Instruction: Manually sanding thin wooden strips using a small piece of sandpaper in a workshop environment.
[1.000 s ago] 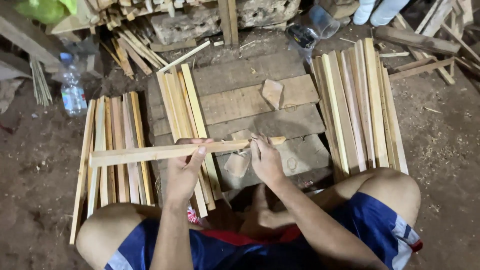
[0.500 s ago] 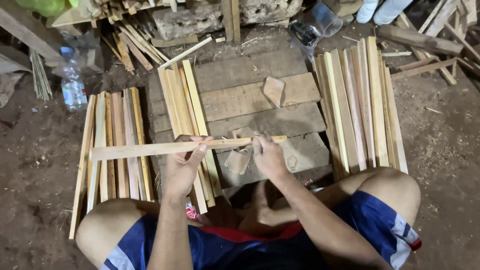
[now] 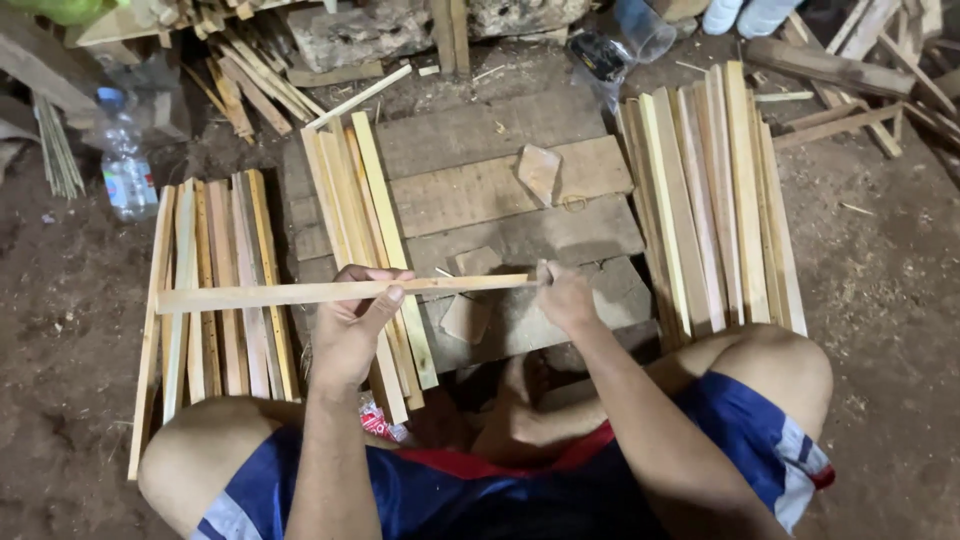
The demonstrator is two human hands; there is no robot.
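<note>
- The left hand [image 3: 350, 325] is clamped around a long wooden strip [image 3: 300, 294], thumb over the top and fingers under it, near the strip's middle.
- The right hand [image 3: 562, 295] is closed on the strip's right end; whether it also pinches a small tool or chip there I cannot tell.
- Compared with a second ago, the strip is now level across the near edge of the board platform [image 3: 500, 190]. Its left end reaches out over the left stack [image 3: 215, 290], where before it sat lower and closer to the knees.
- The right hand has slid outward to the strip's tip, so the hands are farther apart than in the earlier frame.
- That suggests the strip is being held up and sighted or trimmed at its end.
- A middle stack [image 3: 355, 215] lies on the platform's left edge and a right stack [image 3: 710, 190] beside its right edge; both are unmoved.
- A wood chip [image 3: 540, 172] sits mid-platform, and a plastic bottle [image 3: 128, 172] stands beyond the left stack.
</note>
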